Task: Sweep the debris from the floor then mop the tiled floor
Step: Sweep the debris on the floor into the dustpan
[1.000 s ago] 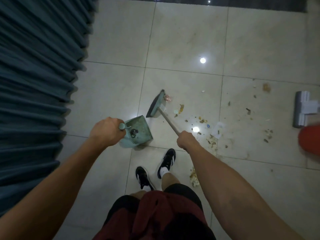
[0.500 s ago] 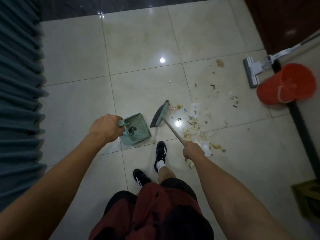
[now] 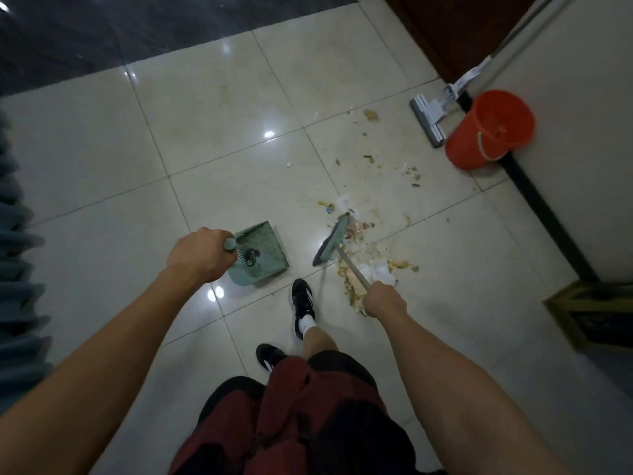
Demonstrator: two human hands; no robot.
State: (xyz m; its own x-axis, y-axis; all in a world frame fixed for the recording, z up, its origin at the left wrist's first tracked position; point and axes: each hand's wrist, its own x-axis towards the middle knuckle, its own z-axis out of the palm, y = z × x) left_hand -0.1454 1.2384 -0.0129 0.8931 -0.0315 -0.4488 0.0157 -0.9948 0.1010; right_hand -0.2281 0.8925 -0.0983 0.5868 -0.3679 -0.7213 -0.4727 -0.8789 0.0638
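Observation:
My left hand (image 3: pixel 200 257) grips the handle of a green dustpan (image 3: pixel 262 253) that rests on the pale tiled floor (image 3: pixel 205 138), with a dark bit of dirt inside it. My right hand (image 3: pixel 383 299) is closed around the stick of a green broom (image 3: pixel 331 240). The broom head stands to the right of the dustpan, apart from it, at the left edge of the debris (image 3: pixel 371 269). Scraps of paper, crumbs and yellowish bits lie scattered from under my right hand up toward the mop.
A red bucket (image 3: pixel 489 130) stands by the right wall, with a flat grey mop (image 3: pixel 428 120) leaning beside it. A wooden-framed box (image 3: pixel 589 317) sits at the right edge. Teal curtains (image 3: pixel 17 269) hang on the left. My two feet in black shoes (image 3: pixel 302 305) stand below the dustpan.
My view has swung right, bringing the bucket, mop and wall into sight. The broom head has moved right, away from the dustpan and into the debris. Both hands keep their grips.

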